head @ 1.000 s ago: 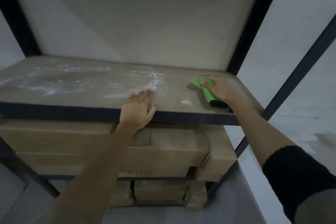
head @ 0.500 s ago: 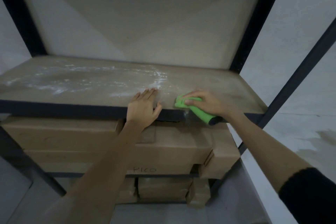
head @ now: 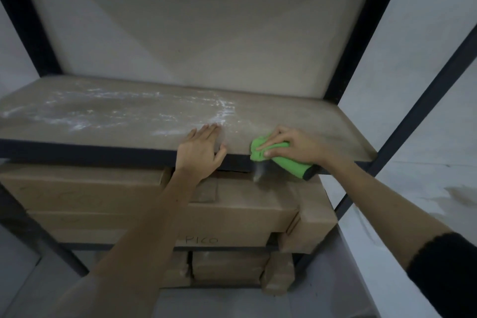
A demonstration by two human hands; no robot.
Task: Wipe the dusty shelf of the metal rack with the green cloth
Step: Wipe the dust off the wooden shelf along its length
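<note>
Our right hand (head: 294, 146) curls its fingers (head: 271, 140) over the cloth (head: 284, 160), thumb pinching it at the shelf (head: 296, 116) front edge — a soft, light wad, bunched under the palm, its tail hanging past the wrist. We judge it needs a full-palm hold, not fingertips. Just left, our left hand (head: 200, 148) lies flat, fingers together. Beyond them — white dust (head: 124, 111).

Cardboard boxes (head: 232, 204) stacked on lower tiers — 1 marked "PICO".
</note>
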